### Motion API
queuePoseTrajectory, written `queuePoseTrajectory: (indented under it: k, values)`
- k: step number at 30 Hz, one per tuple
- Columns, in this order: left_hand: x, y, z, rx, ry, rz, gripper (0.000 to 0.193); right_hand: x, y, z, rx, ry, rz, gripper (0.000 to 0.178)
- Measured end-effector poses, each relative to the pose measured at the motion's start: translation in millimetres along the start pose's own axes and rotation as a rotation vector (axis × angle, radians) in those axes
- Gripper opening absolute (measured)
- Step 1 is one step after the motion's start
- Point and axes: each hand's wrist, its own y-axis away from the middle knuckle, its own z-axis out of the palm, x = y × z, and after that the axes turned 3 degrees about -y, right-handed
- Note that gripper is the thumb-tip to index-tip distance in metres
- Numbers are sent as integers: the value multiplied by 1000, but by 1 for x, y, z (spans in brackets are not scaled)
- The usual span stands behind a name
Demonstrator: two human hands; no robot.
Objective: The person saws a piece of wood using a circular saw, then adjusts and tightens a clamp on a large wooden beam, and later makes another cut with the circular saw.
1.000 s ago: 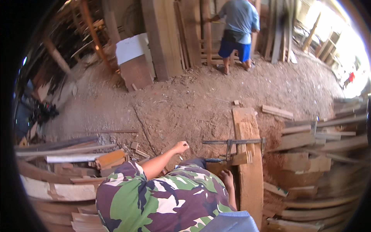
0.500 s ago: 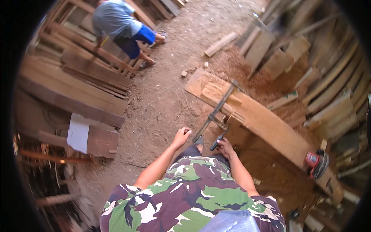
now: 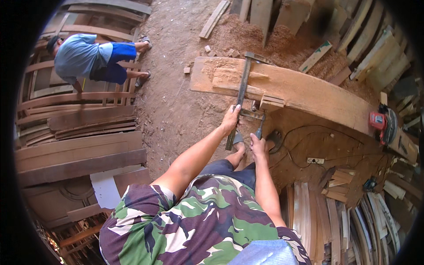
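A long metal bar clamp (image 3: 243, 84) lies across a thick wooden plank (image 3: 318, 90), its fixed jaw at the plank's far edge and its bar running back toward me. My left hand (image 3: 230, 120) is closed round the bar, beside the sliding arm. In my right hand (image 3: 259, 148) is the clamp's dark screw handle, gripped just nearer to me than that arm. Loose wood pieces (image 3: 238, 79) rest on the plank under the bar, and a small stacked block (image 3: 272, 102) sits right of it at the near edge.
A red power tool (image 3: 378, 120) stands on the plank's right end. A cable and a socket strip (image 3: 315, 160) lie on the floor. Stacked boards (image 3: 79, 148) fill the left, where another person (image 3: 95, 59) bends over wooden frames. More boards lean at back right.
My left hand has gone from free beside the clamp to gripping its bar. The right hand keeps hold of the handle. The view has turned, swinging the plank closer to level.
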Motion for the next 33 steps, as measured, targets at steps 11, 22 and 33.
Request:
queuePoseTrajectory:
  k: [11, 22, 33]
  values:
    - [-7, -7, 2, -23, 122, 22, 31, -8, 17, 3, -111, -526, 68, 42]
    - [-2, -3, 2, -26, 108, 0, 36, 23, -3, 25, 673, 698, -596, 59]
    - [-3, -2, 1, -21, 118, 12, 37, 19, 8, 35, 762, 724, -510, 56]
